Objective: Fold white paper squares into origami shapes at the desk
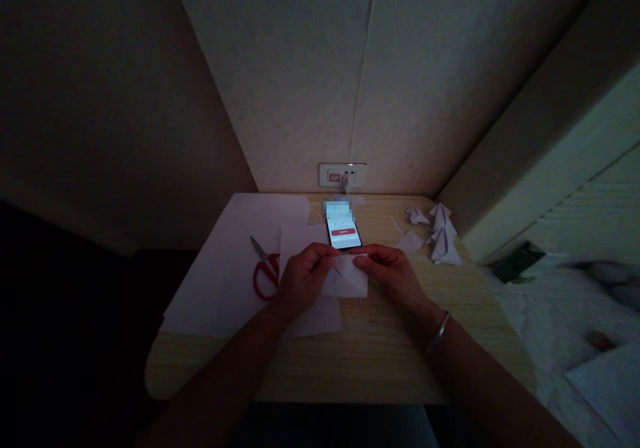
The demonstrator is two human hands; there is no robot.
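Observation:
A small folded white paper is held just above the wooden table, between both hands. My left hand pinches its upper left edge with fingers curled. My right hand pinches the upper right edge; a metal bangle sits on that wrist. Diagonal creases show on the paper. Just behind the hands a lit phone lies on the table.
Red-handled scissors lie on large white sheets at the left. Several folded paper pieces sit at the back right. A wall socket has a cable plugged in. A bed with white bedding is on the right.

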